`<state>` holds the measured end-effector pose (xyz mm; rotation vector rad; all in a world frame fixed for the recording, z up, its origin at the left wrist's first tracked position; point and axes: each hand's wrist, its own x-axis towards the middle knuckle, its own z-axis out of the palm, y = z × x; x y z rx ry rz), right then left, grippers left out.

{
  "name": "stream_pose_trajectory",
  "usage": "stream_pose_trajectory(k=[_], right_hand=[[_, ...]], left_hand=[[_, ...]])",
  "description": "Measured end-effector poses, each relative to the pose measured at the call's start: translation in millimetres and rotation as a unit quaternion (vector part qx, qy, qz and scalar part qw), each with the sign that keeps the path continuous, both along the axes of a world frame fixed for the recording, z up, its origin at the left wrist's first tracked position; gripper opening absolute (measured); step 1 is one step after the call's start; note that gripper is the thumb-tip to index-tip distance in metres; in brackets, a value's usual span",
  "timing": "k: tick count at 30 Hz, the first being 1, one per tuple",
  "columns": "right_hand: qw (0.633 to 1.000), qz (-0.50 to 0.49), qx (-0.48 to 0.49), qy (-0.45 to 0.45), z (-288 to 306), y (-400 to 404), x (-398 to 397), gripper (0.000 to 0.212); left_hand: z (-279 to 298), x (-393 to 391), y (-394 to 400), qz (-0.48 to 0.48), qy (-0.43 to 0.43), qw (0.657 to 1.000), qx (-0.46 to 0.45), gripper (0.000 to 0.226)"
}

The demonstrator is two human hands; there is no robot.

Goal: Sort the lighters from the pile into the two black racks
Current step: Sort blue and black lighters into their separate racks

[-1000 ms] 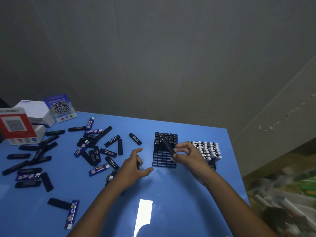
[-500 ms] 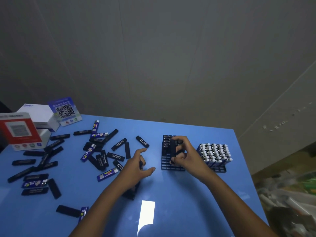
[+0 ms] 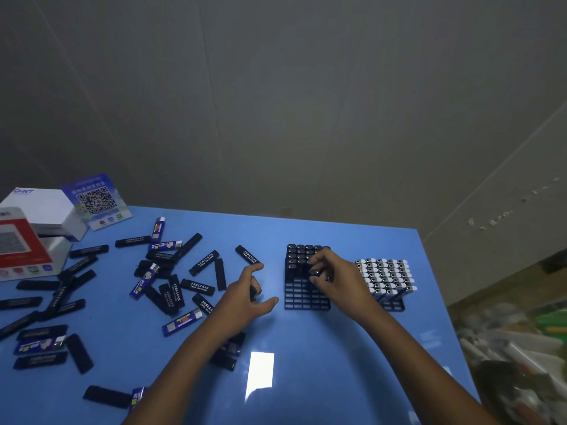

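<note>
Meanwhile the right hand (image 3: 334, 279) pinches a black lighter (image 3: 313, 273) with curled fingers over the left rack (image 3: 306, 297); the left hand (image 3: 245, 299) curls round another lighter (image 3: 253, 292), thumb out.

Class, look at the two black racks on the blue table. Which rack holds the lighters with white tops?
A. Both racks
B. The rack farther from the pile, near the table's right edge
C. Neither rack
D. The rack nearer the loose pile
B: the white-topped lighters stand in the right rack, while the left rack, under the right hand, holds black-topped ones.
</note>
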<state>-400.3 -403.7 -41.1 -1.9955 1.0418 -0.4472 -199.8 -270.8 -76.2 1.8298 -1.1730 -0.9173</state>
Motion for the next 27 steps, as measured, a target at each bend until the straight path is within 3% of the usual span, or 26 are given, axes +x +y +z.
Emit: stream_pose_trajectory(k=[8,14,18,27], right_hand=[[0.993,0.031,-0.080,0.080,-10,-7,6,0.018],[0.983,0.043,-0.137,0.112,-15,-7,14,0.031],[0.980,0.054,-0.164,0.103,-15,-7,20,0.041],[0.978,0.044,-0.170,0.113,-22,-7,33,0.035]], left_hand=[[-5,1,-6,0.004,0.003,1.000,0.003,0.077],[-7,1,-6,0.007,0.008,1.000,0.001,0.079],[-10,2,-4,0.004,0.013,1.000,0.000,0.080],[-15,6,3,0.008,0.034,0.999,-0.002,0.082]])
